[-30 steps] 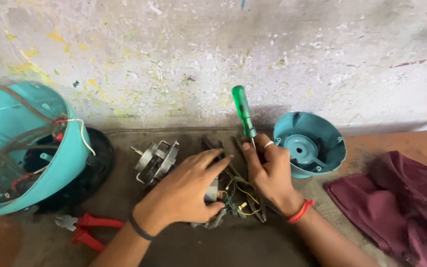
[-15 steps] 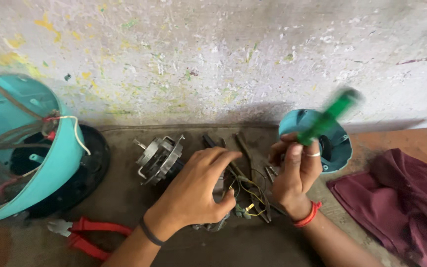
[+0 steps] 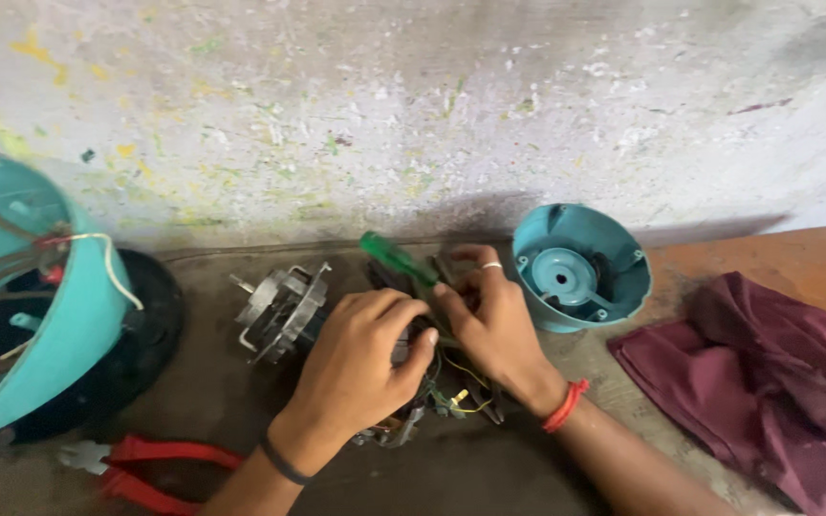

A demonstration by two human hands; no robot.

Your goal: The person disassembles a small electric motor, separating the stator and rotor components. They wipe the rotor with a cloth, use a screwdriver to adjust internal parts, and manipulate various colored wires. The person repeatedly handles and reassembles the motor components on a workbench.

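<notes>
From the head view, the left hand [image 3: 360, 358] lay curled over a small motor assembly [image 3: 413, 401] on the surface [image 3: 489, 478], grip closed on its body. It looked heavy and stiff, with thin fragile wires, so the metal frame seemed the safest hold. The right hand [image 3: 494, 325], fingers bent, held a green-handled screwdriver [image 3: 396, 256] tight, just left of a teal cap [image 3: 580, 268].
</notes>
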